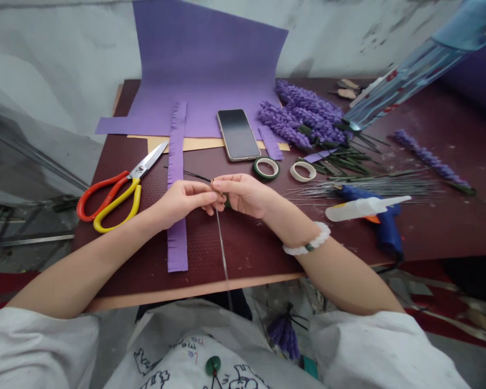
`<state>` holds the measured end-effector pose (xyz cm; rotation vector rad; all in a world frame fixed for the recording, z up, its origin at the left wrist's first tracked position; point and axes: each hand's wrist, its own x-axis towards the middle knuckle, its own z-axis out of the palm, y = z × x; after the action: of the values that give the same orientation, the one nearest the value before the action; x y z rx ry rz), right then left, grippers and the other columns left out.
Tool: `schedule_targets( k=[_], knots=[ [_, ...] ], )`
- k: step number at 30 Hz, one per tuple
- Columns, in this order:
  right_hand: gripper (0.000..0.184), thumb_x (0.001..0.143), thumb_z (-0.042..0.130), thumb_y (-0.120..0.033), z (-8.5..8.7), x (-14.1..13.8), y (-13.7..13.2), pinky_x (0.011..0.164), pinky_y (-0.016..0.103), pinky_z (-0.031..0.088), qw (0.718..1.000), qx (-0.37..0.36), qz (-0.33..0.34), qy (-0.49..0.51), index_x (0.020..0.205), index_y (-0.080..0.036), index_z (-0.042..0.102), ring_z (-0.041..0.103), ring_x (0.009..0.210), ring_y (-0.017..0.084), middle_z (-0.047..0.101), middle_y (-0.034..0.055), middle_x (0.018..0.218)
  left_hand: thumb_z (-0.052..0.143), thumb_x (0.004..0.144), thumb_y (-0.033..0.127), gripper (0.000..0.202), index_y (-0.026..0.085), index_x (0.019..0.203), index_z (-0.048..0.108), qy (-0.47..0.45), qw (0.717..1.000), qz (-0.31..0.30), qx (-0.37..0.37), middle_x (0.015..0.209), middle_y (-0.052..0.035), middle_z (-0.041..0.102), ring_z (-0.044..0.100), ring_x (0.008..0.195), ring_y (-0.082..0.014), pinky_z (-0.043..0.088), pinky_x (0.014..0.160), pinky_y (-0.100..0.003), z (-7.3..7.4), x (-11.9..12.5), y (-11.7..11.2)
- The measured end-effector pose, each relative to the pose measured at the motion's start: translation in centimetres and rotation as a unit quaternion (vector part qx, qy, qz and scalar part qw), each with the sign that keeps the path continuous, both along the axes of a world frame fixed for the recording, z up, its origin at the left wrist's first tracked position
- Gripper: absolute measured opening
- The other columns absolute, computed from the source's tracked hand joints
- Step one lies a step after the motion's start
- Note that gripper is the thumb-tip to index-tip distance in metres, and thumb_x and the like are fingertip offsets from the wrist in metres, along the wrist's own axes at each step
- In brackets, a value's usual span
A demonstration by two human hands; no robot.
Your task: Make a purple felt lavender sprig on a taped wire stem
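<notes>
My left hand [192,200] and my right hand [243,192] meet above the table, fingertips pinched together. Between them they hold a thin wire [222,237], which runs down toward the table's front edge. A dark, slender stem [194,175] pokes out to the left of the fingertips; whether it joins the wire is hidden. Under my left hand lies a fringed purple paper strip [177,243], cut along one side. Scissors [117,194] with red and yellow handles rest to the left. A green tape roll [266,168] and a white tape roll [303,171] lie beyond my right hand.
Purple sheet [210,65] leans against the wall behind a phone [238,135]. At right are purple flower stems [308,116], loose wires [372,186], a white glue bottle [356,209], a blue glue gun [389,232] and a tilted clear bottle [413,75].
</notes>
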<state>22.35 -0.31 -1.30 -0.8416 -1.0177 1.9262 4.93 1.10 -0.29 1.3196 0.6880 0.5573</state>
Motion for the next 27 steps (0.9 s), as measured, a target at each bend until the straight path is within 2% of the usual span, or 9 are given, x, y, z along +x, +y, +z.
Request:
schedule_targets(
  k=[2,5,7,12,16,20,24,27],
  knots=[
    [0.025,0.066,0.079,-0.034,0.0,0.1,-0.1,0.053,0.021,0.04,1.0,0.011,0.006,-0.014,0.064,-0.013,0.065,0.053,0.053,0.007,0.06,-0.0007,0.056,0.069,0.076,0.033,0.024,0.009,0.075,0.069,-0.006,0.999,0.033,-0.006,0.073,-0.0056,0.07,0.064,0.064,-0.011,0.05,0.065,-0.023,0.1,0.0,0.2],
    [0.026,0.064,0.08,-0.034,0.2,0.2,-0.1,0.052,0.02,0.041,0.999,-0.003,0.007,-0.042,0.069,-0.012,0.067,0.059,0.059,0.009,0.065,0.0015,0.062,0.072,0.074,0.042,0.032,0.011,0.07,0.063,0.003,0.994,0.105,0.0,0.062,-0.0017,0.065,0.06,0.055,-0.0085,0.047,0.056,-0.02,0.1,0.0,0.4],
    [0.029,0.061,0.082,-0.035,0.4,0.2,-0.2,0.051,0.019,0.042,0.998,-0.023,0.009,-0.059,0.072,-0.012,0.068,0.062,0.062,0.011,0.067,0.0033,0.067,0.074,0.071,0.046,0.037,0.012,0.069,0.061,0.014,0.993,0.119,0.01,0.058,0.0002,0.062,0.056,0.049,-0.007,0.046,0.052,-0.019,0.1,-0.1,0.6],
    [0.031,0.053,0.085,-0.033,0.8,-0.1,-0.3,0.043,0.019,0.041,0.996,-0.052,0.019,-0.077,0.066,-0.011,0.066,0.062,0.053,0.012,0.065,0.0017,0.062,0.079,0.066,0.039,0.032,0.012,0.074,0.062,0.041,0.994,0.098,0.036,0.057,0.0023,0.061,0.055,0.048,-0.0059,0.045,0.05,-0.018,0.5,-0.4,1.0],
    [0.027,0.053,0.083,-0.027,0.9,0.0,-0.4,0.042,0.018,0.041,0.994,-0.056,0.015,-0.089,0.061,-0.011,0.063,0.058,0.048,0.01,0.06,-0.0005,0.055,0.076,0.07,0.03,0.023,0.012,0.079,0.065,0.058,0.996,0.047,0.044,0.066,0.0011,0.065,0.058,0.052,-0.0059,0.046,0.054,-0.018,0.9,-0.9,1.4],
    [0.026,0.055,0.082,-0.026,0.9,0.1,-0.4,0.041,0.018,0.039,0.994,-0.059,0.037,-0.083,0.059,-0.011,0.061,0.055,0.046,0.008,0.057,-0.0013,0.052,0.074,0.072,0.029,0.021,0.012,0.08,0.065,0.044,0.998,0.004,0.042,0.07,0.0003,0.067,0.059,0.055,-0.0059,0.048,0.056,-0.018,0.6,-1.2,1.6],
    [0.027,0.055,0.082,-0.026,1.0,0.2,-0.4,0.04,0.018,0.038,0.994,-0.06,0.053,-0.069,0.059,-0.011,0.061,0.054,0.046,0.008,0.058,-0.0004,0.054,0.076,0.071,0.031,0.025,0.011,0.078,0.062,0.018,1.0,0.003,0.014,0.068,0.0004,0.065,0.059,0.055,-0.0062,0.049,0.056,-0.019,0.2,-1.1,1.7],
    [0.024,0.059,0.08,-0.025,0.9,0.4,-0.5,0.041,0.019,0.038,0.995,-0.055,0.061,-0.055,0.061,-0.01,0.062,0.054,0.046,0.007,0.059,-0.0001,0.055,0.077,0.07,0.036,0.031,0.011,0.08,0.063,-0.017,0.999,0.008,-0.033,0.068,-0.0005,0.065,0.06,0.057,-0.008,0.052,0.056,-0.021,0.2,-1.0,1.6]
  ],
)
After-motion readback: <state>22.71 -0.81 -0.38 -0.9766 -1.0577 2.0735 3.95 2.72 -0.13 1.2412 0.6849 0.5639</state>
